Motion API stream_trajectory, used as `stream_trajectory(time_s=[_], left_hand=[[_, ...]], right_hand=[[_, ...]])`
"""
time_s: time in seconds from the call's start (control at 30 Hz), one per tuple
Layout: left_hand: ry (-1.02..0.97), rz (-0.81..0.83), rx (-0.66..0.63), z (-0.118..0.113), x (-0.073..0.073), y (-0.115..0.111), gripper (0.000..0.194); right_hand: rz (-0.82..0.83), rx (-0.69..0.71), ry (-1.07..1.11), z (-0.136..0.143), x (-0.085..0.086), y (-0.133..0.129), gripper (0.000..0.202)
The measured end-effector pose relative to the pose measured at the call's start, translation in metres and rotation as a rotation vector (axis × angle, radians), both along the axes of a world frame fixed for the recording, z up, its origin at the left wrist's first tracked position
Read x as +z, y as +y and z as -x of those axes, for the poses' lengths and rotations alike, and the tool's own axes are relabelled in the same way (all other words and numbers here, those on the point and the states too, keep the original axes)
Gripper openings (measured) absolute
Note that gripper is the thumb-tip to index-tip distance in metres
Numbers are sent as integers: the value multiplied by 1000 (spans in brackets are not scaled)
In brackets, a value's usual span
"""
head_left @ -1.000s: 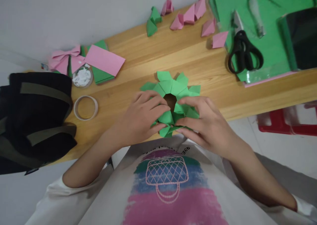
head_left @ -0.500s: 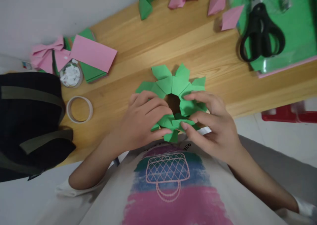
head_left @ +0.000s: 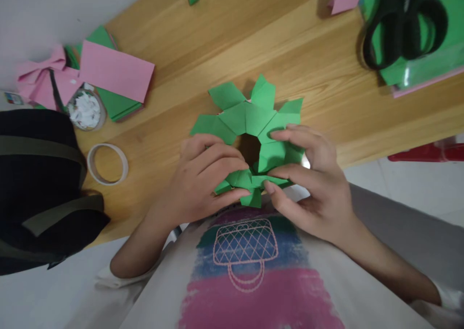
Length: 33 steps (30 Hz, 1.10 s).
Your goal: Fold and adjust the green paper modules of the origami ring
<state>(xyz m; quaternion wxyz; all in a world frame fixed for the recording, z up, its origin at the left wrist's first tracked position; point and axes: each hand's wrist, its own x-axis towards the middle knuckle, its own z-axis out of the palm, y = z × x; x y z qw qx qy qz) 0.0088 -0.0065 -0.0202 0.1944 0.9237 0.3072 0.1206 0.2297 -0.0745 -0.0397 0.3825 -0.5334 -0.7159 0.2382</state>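
Note:
A ring of folded green paper (head_left: 235, 119) with pointed petals and a hole in its middle lies at the table's front edge. My left hand (head_left: 206, 179) is closed on its lower left part, thumb below and fingers on top. My right hand (head_left: 315, 184) pinches a green flap at the lower right between thumb and a finger, while another finger rests on the right side of the ring. Small bits of pink show between the upper petals. My fingers hide parts of the lower ring.
A tape roll (head_left: 108, 164), a tub of white scraps (head_left: 86, 109), pink and green paper (head_left: 116, 70) and a black bag (head_left: 39, 189) are at the left. Black scissors (head_left: 404, 24) lie on green sheets at the upper right. A red object (head_left: 427, 152) stands beyond the table edge.
The view has shifted, so the far pink pieces are mostly out of frame. Both hands keep their hold on the green ring, and the flap at the right hand looks flatter.

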Motion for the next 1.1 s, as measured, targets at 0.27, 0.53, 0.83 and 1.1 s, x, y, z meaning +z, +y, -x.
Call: stream_trajectory(time_s=[0.27,0.53,0.83,1.1], left_hand=[[34,53,23,3,1,1,27],[-42,15,3,3,1,2,28],[0,32,43,1,2,1,25],[50,11,31,2,1,2,26]], right_hand=[[5,-34,82,3,-1,1,12],[12,-21,139,4,-1,2,11],[32,-22,115,5,1,4,12],[68,-5,112,3,4,4,13]])
